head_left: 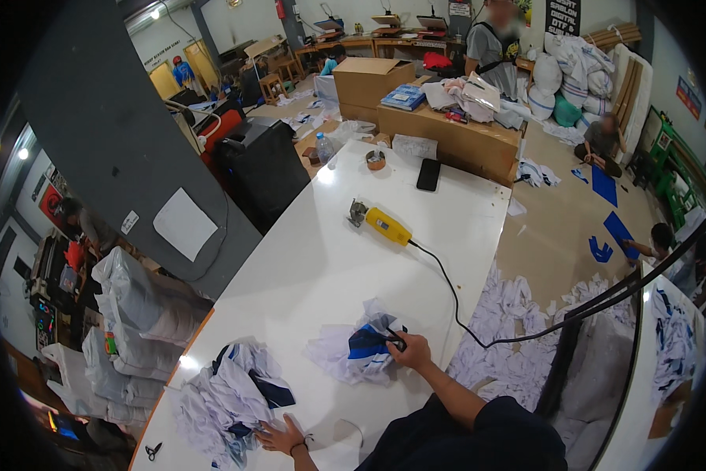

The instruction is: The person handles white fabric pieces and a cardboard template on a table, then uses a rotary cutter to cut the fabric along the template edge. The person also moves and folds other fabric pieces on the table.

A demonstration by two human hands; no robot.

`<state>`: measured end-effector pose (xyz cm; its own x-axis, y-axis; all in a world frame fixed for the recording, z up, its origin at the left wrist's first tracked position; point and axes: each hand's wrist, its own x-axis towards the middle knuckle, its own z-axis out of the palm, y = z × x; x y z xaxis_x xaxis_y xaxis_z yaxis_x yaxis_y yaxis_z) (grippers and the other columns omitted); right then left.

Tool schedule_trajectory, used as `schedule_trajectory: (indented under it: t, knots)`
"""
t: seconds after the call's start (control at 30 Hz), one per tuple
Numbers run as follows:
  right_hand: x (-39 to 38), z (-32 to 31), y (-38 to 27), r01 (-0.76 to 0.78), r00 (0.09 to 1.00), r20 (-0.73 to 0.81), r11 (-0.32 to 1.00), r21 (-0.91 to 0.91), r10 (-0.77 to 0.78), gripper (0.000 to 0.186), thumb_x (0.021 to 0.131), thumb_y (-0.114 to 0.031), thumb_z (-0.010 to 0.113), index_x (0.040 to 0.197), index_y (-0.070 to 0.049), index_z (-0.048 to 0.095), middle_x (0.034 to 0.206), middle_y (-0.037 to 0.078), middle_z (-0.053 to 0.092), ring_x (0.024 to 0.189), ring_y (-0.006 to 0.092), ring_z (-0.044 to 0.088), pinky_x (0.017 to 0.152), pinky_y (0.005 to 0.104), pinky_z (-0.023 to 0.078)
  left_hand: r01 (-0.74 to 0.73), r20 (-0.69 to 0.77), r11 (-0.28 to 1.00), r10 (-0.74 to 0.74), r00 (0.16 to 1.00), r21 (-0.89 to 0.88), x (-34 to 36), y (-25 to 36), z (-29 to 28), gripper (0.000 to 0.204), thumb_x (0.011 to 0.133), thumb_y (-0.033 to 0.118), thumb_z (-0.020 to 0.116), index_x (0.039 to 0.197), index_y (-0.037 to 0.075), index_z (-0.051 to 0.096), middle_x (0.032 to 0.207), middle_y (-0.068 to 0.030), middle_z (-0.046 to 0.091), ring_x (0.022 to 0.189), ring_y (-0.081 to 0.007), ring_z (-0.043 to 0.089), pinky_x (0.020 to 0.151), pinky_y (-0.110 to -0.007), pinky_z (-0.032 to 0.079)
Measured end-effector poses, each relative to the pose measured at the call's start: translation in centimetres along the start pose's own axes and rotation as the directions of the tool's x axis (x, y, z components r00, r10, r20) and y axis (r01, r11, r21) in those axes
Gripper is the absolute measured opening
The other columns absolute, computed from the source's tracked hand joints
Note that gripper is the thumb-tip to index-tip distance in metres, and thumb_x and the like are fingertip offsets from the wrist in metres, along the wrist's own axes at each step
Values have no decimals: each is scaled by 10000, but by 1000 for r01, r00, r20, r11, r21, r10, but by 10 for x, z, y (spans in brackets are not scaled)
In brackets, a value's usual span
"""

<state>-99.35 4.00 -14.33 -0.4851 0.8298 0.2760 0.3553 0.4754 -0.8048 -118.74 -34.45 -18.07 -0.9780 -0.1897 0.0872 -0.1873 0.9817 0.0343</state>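
My right hand [410, 352] is closed on black-handled scissors [398, 342], whose blades I cannot make out clearly. They lie against a small heap of white and blue fabric [353, 345] in the middle of the white table [345, 275]. Fingers spread, my left hand [284, 437] rests at the edge of a larger pile of white fabric pieces with navy parts [231, 392]. A yellow handheld electric cloth cutter [380, 222] lies beyond the small heap, its black cord running off the table's right side.
Small dark scissors [153, 450] lie at the table's near left corner. A phone [428, 175], a tape roll [376, 160] and a water bottle [324, 147] stand or lie at the far end. White scraps [498, 337] cover the floor on the right; stuffed sacks [137, 306] stand left.
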Motion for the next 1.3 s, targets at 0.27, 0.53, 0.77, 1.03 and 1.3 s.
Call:
schedule_trajectory:
  t: [0.27,0.53,0.77,1.03,1.3]
  knots:
    - [-3,7,7,19,999,-32,998,-64,-21,244,762,-301,757,912,-112,726,660,125,674,624,330,684,581,404,549,-15,-4,1000,15,1000,25,0,-2,3,870,853,756,501,1475,155,412,1586,-207,242,1461,-416,199,1128,-647,187]
    - [-2,6,6,10,1000,-17,997,-71,-11,234,760,-297,753,915,-123,731,660,122,673,628,325,685,583,403,550,-3,4,1000,3,1000,19,0,0,1,879,834,756,519,1474,163,414,1584,-203,250,1457,-412,210,1120,-648,200]
    - [-1,3,-3,-18,1000,-7,997,-80,17,242,764,-299,749,930,-123,734,658,128,671,624,333,681,586,409,551,-8,-2,999,8,1000,47,2,0,1,883,842,762,501,1486,167,398,1584,-209,247,1460,-407,207,1118,-648,205]
    - [-2,6,-3,-37,999,-2,998,-52,37,232,768,-303,747,923,-131,727,651,121,668,623,339,678,585,418,548,-9,-29,998,11,1000,64,-1,-2,1,872,856,764,477,1498,182,385,1590,-206,239,1465,-396,209,1121,-638,208]
    - [-1,7,3,-31,999,-26,992,-121,28,246,768,-325,742,922,-134,731,658,122,670,630,339,681,592,423,549,14,41,999,-16,999,42,1,5,-8,880,844,754,503,1495,172,391,1592,-196,235,1460,-393,221,1138,-620,194]
